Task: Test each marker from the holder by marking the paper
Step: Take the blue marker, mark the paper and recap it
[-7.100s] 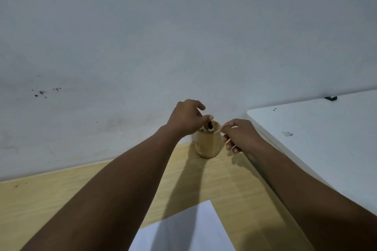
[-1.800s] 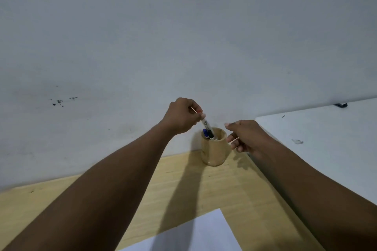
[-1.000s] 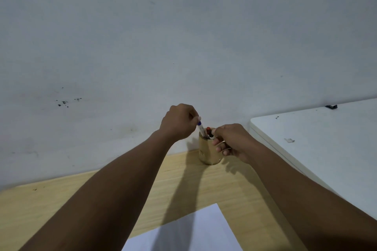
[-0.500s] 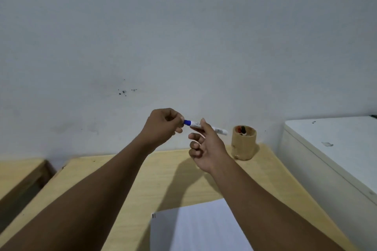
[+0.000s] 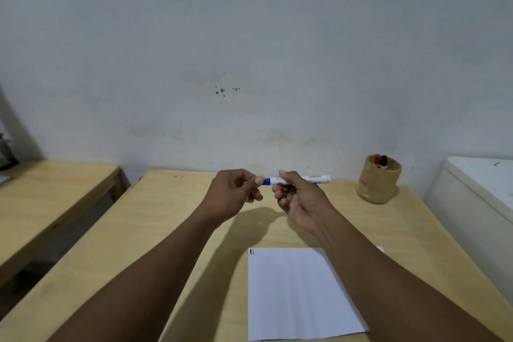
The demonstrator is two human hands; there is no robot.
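Both hands are raised above the counter, with the marker held level between them. The right hand grips the white barrel between thumb and fingers. The left hand pinches the blue cap end with its fingertips; the cap is seated on the barrel. The white tail of the marker projects to the right past the right hand, pointing toward the holder.

The holder stands upright near the counter's far right corner, close to the wall. Two markers show at its rim, one red-capped and one black-capped.

The paper lies flat on the counter, near side, below the hands. Its far left corner carries two short strokes, one dark and one red.
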